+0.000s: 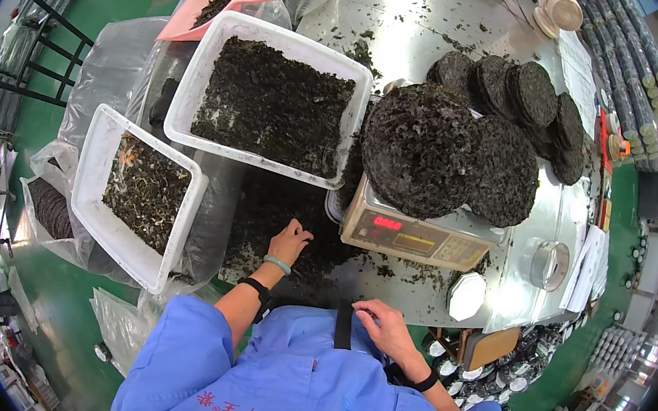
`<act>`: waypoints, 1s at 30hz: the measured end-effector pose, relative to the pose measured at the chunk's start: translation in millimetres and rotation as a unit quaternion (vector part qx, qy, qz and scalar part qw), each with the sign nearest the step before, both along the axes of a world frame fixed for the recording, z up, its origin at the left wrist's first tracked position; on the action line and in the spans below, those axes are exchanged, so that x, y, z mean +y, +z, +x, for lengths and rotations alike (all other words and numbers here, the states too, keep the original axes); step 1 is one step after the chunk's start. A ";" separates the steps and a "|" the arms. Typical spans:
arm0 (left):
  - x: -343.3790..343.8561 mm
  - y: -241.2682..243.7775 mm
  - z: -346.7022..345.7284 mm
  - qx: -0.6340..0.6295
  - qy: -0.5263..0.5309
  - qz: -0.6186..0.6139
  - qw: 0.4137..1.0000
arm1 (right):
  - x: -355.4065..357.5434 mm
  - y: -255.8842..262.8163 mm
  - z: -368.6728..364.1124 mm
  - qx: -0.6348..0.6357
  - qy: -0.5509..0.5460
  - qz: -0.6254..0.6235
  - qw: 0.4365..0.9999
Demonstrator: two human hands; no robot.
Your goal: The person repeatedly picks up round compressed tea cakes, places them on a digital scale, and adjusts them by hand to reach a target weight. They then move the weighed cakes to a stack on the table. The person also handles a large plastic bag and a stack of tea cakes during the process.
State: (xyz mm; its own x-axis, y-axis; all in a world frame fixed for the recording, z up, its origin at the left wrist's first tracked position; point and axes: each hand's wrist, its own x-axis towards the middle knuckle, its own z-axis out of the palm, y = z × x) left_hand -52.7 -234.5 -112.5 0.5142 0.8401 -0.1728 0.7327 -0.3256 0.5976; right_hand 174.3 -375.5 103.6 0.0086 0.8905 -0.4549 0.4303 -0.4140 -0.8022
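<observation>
My left hand (290,242), with a bracelet and black wristband, reaches over loose dark dried seaweed (281,200) on the metal table; its fingers are bent, and whether they pinch a piece I cannot tell. My right hand (381,326) is at the table's front edge by my blue smock, fingertips near a black strap (344,326); a hold on it is not clear. A digital scale (417,234) with a lit red display bears round dried seaweed cakes (426,149). A white tray (260,164) of dark seaweed stands beyond my left hand.
Left are a second white tray (178,243) with mixed scraps, a pink dustpan (182,21) and plastic bags (113,71). Stacked seaweed cakes (530,94) lie behind the scale. Right of it are a white octagonal object (466,296), a clear round container (549,265) and papers (583,268).
</observation>
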 end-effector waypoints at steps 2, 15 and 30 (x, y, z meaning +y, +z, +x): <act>2.0 -4.9 0.3 0.009 0.002 -0.001 1.000 | -3.1 -3.1 1.0 -0.007 -0.005 -0.004 1.000; 15.3 33.8 8.2 -0.252 0.253 -0.202 0.912 | 23.3 4.8 15.9 -0.014 -0.021 0.043 0.999; 15.9 234.3 30.1 -0.578 0.267 -0.436 0.636 | 86.8 30.4 18.0 0.029 0.081 0.123 0.989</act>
State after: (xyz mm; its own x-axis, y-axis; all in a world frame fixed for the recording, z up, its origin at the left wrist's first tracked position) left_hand -22.6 -218.6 121.8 0.4025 0.7924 -0.4584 -0.4930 0.6096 0.6208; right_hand 192.3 -288.7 134.0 -0.1617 0.9622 -0.2192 0.4258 -0.1324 -0.8951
